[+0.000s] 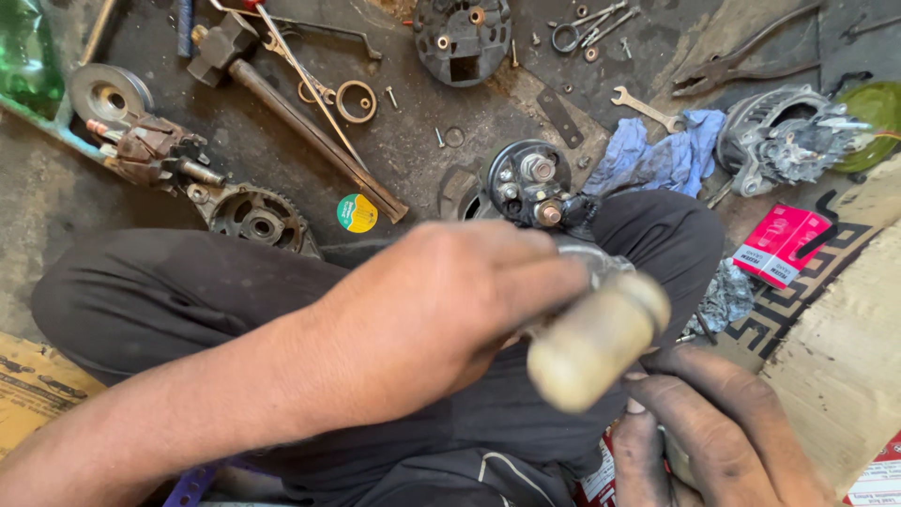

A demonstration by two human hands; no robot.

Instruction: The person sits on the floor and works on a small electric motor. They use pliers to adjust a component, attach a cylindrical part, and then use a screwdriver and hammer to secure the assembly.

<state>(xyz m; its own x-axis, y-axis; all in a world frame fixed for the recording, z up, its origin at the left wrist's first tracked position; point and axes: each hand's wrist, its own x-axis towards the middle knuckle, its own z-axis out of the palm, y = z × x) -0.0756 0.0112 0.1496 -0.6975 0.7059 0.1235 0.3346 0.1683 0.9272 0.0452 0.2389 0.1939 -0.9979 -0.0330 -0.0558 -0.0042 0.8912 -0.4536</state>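
My left hand (441,310) reaches in from the lower left and is closed around a tool with a thick, pale cream handle (596,338), which is blurred. Just beyond it, a starter motor lies between my dark-trousered legs, its black end cap (530,183) with copper studs facing up. My right hand (704,432), black with grease, sits low at the bottom right just under the handle, fingers together and curled. Whatever it grips is hidden.
On the oily floor lie a long hammer (310,131), a toothed gear (258,218), a pulley (108,94), a round black housing (462,38), a wrench (648,108), pliers (732,66), a blue rag (657,155), an alternator (788,136) and a red box (779,244).
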